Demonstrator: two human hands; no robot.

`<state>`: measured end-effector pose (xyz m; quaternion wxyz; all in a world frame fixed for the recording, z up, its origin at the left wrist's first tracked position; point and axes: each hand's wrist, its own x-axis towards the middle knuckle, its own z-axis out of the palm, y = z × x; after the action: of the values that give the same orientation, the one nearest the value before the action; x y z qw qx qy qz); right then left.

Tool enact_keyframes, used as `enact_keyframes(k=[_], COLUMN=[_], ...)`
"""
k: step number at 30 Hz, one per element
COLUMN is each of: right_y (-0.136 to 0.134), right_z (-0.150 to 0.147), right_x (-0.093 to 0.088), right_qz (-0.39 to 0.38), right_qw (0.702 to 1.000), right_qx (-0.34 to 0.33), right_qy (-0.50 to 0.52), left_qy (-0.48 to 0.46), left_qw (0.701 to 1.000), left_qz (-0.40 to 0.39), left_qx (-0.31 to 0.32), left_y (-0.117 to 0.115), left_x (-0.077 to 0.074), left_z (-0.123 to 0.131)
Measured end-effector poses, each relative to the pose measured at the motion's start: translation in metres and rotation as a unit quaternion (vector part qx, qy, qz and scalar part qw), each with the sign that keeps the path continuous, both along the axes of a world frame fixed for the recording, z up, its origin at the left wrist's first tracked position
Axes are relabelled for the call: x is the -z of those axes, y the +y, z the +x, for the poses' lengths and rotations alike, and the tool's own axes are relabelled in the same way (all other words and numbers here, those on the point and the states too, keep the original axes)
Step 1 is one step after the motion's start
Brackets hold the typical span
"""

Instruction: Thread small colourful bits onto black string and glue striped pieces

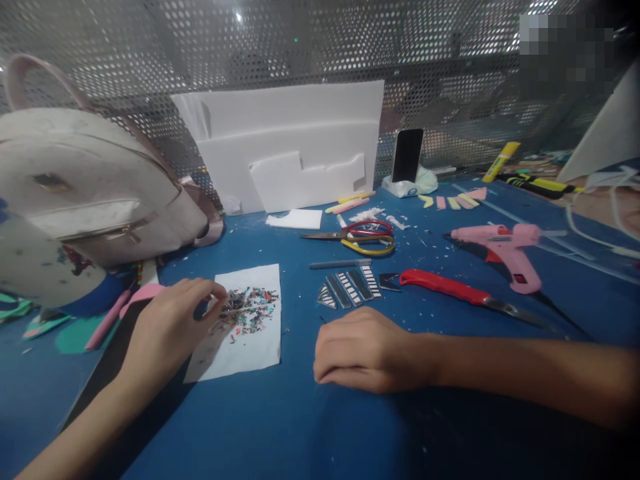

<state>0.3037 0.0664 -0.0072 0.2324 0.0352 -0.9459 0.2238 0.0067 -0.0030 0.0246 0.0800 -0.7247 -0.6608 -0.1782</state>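
Observation:
My left hand [173, 320] reaches over a white paper sheet [260, 353], its thumb and forefinger pinched at the edge of a heap of tiny coloured scraps [250, 310]. What sits in the pinch, if anything, is too small to make out. My right hand [363, 350] rests on the blue table, fingers curled under and hidden from view. Just beyond it lie several dark and black-and-white striped strips [349, 287] in a row. A small black piece [389, 282] is beside the tip of a red-handled cutter [445, 287].
Scissors [347, 237] with red and yellow handles lie past the strips. A pink glue gun [500, 247] is at right. Behind stand white foam boards [300, 147] and a propped phone [407, 155]. A pale backpack [95, 180] and a white-and-blue cap [50, 260] fill the left.

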Motion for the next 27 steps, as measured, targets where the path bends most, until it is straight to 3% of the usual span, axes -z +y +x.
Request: enact_keyframes(k=[7, 19, 27], right_y=[0.0, -0.001, -0.001], right_z=[0.0, 0.0, 0.001], right_x=[0.0, 0.001, -0.002], right_qz=[-0.004, -0.011, -0.011], right_qw=[1.0, 1.0, 1.0], right_qx=[0.001, 0.002, 0.003], right_qy=[0.007, 0.005, 0.009], left_qy=[0.051, 0.056, 0.053], left_qw=[0.998, 0.996, 0.995], left_qz=[-0.021, 0.068, 0.079], left_qx=[0.011, 0.032, 0.04], left_y=[-0.002, 0.001, -0.001], left_x=[0.001, 0.01, 0.007], left_z=[-0.003, -0.01, -0.005])
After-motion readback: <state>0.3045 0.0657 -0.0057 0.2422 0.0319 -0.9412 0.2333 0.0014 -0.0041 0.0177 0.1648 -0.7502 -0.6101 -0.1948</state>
